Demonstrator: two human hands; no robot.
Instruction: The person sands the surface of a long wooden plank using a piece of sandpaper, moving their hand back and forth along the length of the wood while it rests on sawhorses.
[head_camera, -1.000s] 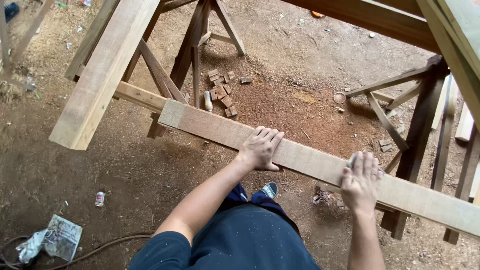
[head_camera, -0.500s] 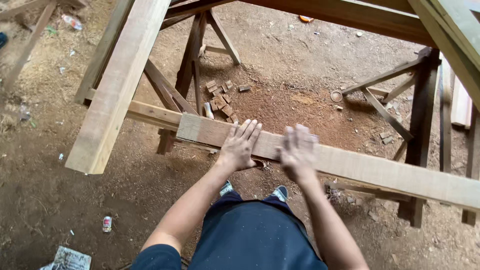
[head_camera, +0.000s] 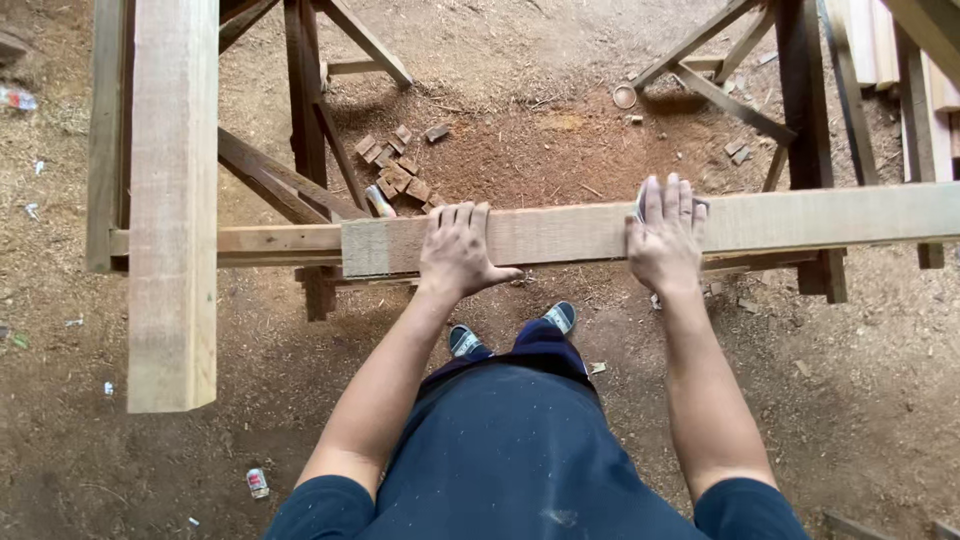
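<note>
Starting at your far left, a thick beam (head_camera: 172, 200) runs away from you across the wooden trestle (head_camera: 300, 110), its cut end hanging free above the dirt floor (head_camera: 80, 460). A small can (head_camera: 258, 483) and bits of litter lie on the ground below it. Beyond the trestle legs sits a heap of small wood offcuts (head_camera: 395, 178) on reddish sawdust.

The long plank (head_camera: 560, 232) is what you are working with: it lies flat and level across the supports, its left end resting just over the trestle's cross rail (head_camera: 270, 240) and its length running out of view to the right. Your left hand (head_camera: 457, 252) lies palm down on top of it near that left end, fingers spread flat and thumb hooked over the near edge, pressing rather than gripping. Your right hand (head_camera: 665, 235) is flat on the plank further along, fingers together and pointing away; something pale and thin may sit under the fingertips, but I cannot tell what it is.

Keep both palms flat and your weight even so the plank stays seated on both supports. Mind the near edge with your thumb, and keep your shoes (head_camera: 510, 332) clear below. A second trestle (head_camera: 805, 130) carries the right side, with more boards (head_camera: 900, 50) stacked beyond.
</note>
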